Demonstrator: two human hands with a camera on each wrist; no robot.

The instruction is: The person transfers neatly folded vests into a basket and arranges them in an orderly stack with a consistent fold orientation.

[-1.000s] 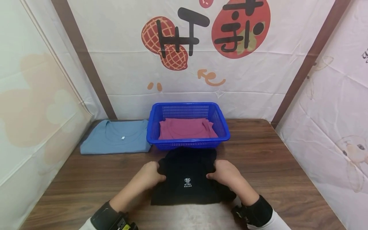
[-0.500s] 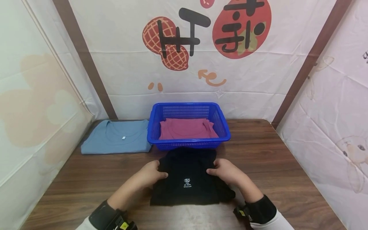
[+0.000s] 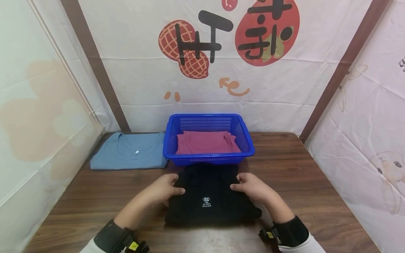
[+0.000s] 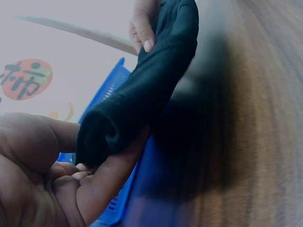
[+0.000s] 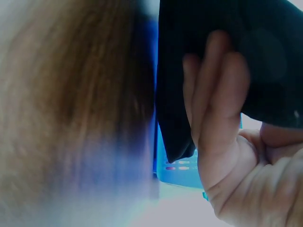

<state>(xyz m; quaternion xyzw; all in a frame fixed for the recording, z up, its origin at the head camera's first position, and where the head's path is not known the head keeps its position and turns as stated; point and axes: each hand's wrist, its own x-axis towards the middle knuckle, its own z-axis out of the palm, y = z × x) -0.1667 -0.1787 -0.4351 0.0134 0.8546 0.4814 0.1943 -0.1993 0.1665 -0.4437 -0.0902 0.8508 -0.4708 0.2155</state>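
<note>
A folded black shirt (image 3: pixel 209 189) with a small white print hangs between my two hands, just in front of the blue basket. My left hand (image 3: pixel 166 188) pinches its left side, thumb on top and fingers beneath; in the left wrist view the rolled edge of the cloth lies between thumb and fingers. My right hand (image 3: pixel 251 187) grips the opposite side in the same way. In the right wrist view, several fingers (image 5: pixel 220 90) run along the underside of the cloth. Both wrist views show a gap between the shirt and the table.
The blue plastic basket (image 3: pixel 249 149) stands against the back wall with a folded pink shirt (image 3: pixel 207 142) inside. To its left, touching or nearly so, lies a folded light-blue shirt (image 3: pixel 133 153). Brown wooden table (image 3: pixel 300 193) extends to both sides, bounded by printed fabric walls.
The black shirt has come up off the table in both hands, its front edge now lifted with a shadow beneath. Basket and other shirts have stayed put; the head view has shifted slightly.
</note>
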